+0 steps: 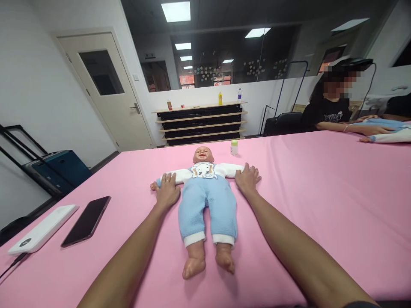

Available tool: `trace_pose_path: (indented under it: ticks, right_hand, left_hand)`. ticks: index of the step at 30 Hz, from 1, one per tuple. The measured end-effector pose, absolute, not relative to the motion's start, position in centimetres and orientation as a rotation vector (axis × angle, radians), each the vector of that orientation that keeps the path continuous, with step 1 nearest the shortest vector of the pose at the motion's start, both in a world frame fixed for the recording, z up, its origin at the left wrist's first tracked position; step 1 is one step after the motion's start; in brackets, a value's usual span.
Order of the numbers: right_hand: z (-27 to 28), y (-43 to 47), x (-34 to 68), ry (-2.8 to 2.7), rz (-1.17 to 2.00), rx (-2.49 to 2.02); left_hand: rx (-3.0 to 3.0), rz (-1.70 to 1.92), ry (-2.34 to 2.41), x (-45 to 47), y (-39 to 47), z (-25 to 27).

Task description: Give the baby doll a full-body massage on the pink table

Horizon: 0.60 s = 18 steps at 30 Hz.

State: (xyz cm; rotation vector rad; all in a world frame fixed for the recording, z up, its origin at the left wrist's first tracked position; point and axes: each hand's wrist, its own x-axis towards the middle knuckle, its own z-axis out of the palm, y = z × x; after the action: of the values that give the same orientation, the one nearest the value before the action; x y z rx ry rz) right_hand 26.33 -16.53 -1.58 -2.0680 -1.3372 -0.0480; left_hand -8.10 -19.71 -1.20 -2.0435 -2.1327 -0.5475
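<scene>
A baby doll [207, 201] lies on its back with its head away from me. It wears fluffy light blue trousers and a white-sleeved top with an elephant face; its feet are bare. My left hand [168, 190] closes over the sleeve on the left, near the cuff, and the doll's small hand sticks out beyond it. On the other side my right hand [248, 179] closes over the end of the other sleeve, hiding that doll hand. Both doll arms are stretched out sideways. Just past the head stands a small white bottle with a green cap [234, 147].
A pink cloth [308, 192] covers the table. At the left lie a black phone [86, 221] and a white power bank [43, 229] with a cable. A person [334, 107] at the far right handles another doll's clothes. A shelf [201, 122] stands behind the table.
</scene>
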Motion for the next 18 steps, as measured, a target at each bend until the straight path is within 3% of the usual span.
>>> trace_pose_path:
  ticks: [5, 10, 14, 18]
  right_hand:
    - [-1.6, -16.3, 27.1, -1.213, -0.071, -2.107]
    - [-1.8, -16.0, 28.3, -1.329, 0.018, -2.099]
    - [-1.8, -15.8, 29.4, -1.216, 0.007, -2.046]
    - [-1.9, -15.5, 29.5, -1.131, 0.076, -1.808]
  left_hand:
    - [-1.592, -0.702, -2.304, -10.9, -19.4, -1.6]
    - [-1.784, -0.857, -2.361, -14.2, -18.9, -1.9]
    - [-1.789, -1.338, -2.256, -14.5, -18.7, -1.7]
    - [-1.571, -2.123, -2.223, -13.4, -18.0, -0.7]
